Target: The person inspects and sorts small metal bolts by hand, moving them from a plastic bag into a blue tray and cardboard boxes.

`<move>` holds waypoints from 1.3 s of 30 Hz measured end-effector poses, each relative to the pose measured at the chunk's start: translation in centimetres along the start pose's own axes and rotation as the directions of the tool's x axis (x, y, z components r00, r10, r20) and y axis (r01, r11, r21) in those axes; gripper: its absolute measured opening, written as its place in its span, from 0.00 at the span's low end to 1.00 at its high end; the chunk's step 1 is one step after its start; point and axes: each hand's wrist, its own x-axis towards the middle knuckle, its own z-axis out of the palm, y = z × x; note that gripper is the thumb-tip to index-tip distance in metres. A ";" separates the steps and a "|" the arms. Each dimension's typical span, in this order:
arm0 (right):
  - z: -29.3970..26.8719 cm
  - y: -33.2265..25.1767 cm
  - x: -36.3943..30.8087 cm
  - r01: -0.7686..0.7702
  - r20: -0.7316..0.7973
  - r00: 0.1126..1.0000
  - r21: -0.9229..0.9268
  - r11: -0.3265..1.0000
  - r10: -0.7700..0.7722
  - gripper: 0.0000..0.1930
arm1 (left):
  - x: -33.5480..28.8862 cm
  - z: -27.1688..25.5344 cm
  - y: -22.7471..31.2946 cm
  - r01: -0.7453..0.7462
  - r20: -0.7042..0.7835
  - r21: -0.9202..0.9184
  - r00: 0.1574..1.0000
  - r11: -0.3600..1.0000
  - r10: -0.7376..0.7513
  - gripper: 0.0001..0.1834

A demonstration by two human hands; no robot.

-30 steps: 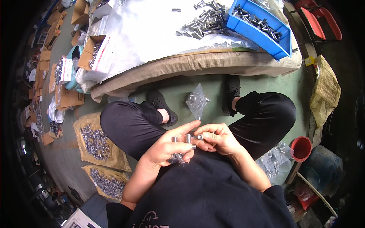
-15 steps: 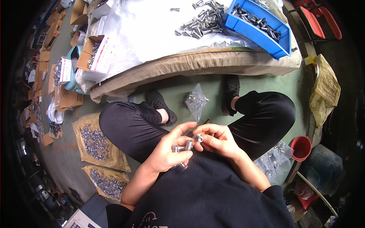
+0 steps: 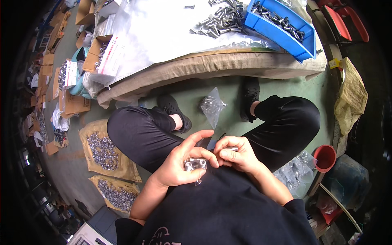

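Observation:
My left hand [image 3: 175, 164] cups several short silver metal sleeves [image 3: 196, 164] in its palm, hollow ends showing, with the thumb across them and the index finger stretched out. Close beside it, my right hand [image 3: 241, 156] pinches a similar metal sleeve [image 3: 232, 148] between thumb and fingers. The fingertips of both hands nearly meet over my lap; part of what they hold is hidden. On the covered table [image 3: 155, 36] ahead lies a pile of metal pieces [image 3: 222, 20] of like shape, next to a blue bin [image 3: 281, 38] holding more.
A clear bag of metal parts [image 3: 212, 107] sits on the floor between my feet. Sacks spread with small parts [image 3: 102, 151] lie at left, near cardboard boxes [image 3: 73, 104]. To the right are more filled bags [image 3: 296, 173], a red bucket [image 3: 325, 158] and a red chair [image 3: 337, 22].
The sleeve in my right hand has turned from end-on to lying sideways and moved slightly right. The sleeves in my left palm have tipped so their open ends show.

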 end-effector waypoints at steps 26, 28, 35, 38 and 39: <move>0.9 -0.4 0.8 0.022 -0.202 0.979 0.211 0.977 0.021 0.10 | -1.1 -2.1 -5.7 0.126 0.003 -0.888 0.963 0.442 -0.268 0.18; 0.6 -0.2 1.0 0.004 -0.128 0.991 0.323 0.946 0.040 0.11 | -1.3 -1.3 -5.3 0.203 0.010 -0.899 0.895 0.388 -0.446 0.16; -0.1 -0.1 1.4 -0.022 -0.041 0.998 0.431 0.902 0.044 0.12 | -1.1 -1.7 -5.5 0.200 0.038 -0.737 0.966 0.646 -0.255 0.15; -0.3 -0.2 1.3 -0.020 -0.051 0.998 0.411 0.911 0.045 0.11 | -0.6 -1.5 -4.9 0.169 0.006 -0.748 0.969 0.642 -0.248 0.15; -0.2 -0.3 1.3 -0.010 -0.064 0.997 0.391 0.920 0.038 0.11 | -0.5 -1.6 -4.8 0.152 0.001 -0.775 0.971 0.613 -0.240 0.15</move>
